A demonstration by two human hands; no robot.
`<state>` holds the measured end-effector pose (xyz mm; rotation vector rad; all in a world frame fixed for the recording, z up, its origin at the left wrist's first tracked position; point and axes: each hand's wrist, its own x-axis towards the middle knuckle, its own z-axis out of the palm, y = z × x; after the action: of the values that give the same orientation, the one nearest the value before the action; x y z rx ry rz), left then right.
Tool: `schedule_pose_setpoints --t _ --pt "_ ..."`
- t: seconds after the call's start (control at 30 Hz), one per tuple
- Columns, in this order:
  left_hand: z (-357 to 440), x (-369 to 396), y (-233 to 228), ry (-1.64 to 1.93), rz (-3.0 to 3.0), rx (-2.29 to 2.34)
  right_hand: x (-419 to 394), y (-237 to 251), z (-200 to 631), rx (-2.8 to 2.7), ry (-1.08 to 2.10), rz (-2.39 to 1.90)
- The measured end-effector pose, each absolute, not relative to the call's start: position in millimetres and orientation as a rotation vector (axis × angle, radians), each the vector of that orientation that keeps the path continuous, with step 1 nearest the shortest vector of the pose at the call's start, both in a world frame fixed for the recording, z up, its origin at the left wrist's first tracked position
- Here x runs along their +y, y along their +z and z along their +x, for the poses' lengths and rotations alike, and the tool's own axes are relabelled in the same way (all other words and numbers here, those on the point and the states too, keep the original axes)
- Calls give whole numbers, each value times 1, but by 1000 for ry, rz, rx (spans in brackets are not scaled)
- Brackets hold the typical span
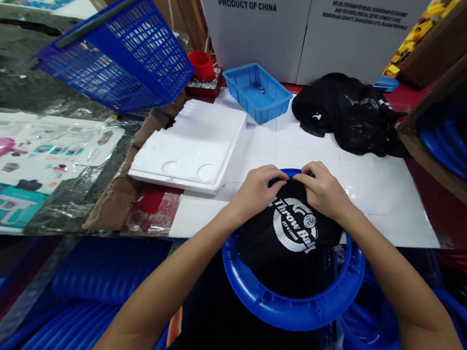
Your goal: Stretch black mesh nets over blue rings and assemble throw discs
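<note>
Fitting black cloth (pixel 284 272) along the far side of a blue ring (pixel 288 313) appears to be the step in hand. The ring lies tilted in front of the person's body, its far part over the near edge of the white-covered tabletop (pixel 384 210); the cloth spans its opening, with a white "Throw Ball" print facing up. At the far rim, the left hand (pixel 259 189) and the right hand (pixel 326 190) work almost fingertip to fingertip, each grip pinched on the cloth's edge, though the exact fastening point is too small to make out. The next move seems to call for keeping that edge taut against the rim while the fingers press or shift along it. Beyond, a white foam slab (pixel 191 137) lies to the left, a light-blue tray (pixel 262 112) behind it, and a heap of black fabric (pixel 348 114) to the right, near a cardboard box (pixel 437 177) holding blue rings (pixel 455 148).
</note>
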<state>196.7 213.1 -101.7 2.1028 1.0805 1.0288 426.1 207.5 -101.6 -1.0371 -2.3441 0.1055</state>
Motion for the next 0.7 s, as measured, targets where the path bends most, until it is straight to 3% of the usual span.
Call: schedule_pose_setpoints --t 0.27,0.53,0.7 --pt "198 212 -102 985 2157 1122 208 -99 425 -2408 51 -1073" --pt "204 206 -93 539 2586 1253 217 -98 424 -2465 195 -1131" --pt "202 209 -87 343 2615 1390 204 -68 438 -2466 195 -1171"
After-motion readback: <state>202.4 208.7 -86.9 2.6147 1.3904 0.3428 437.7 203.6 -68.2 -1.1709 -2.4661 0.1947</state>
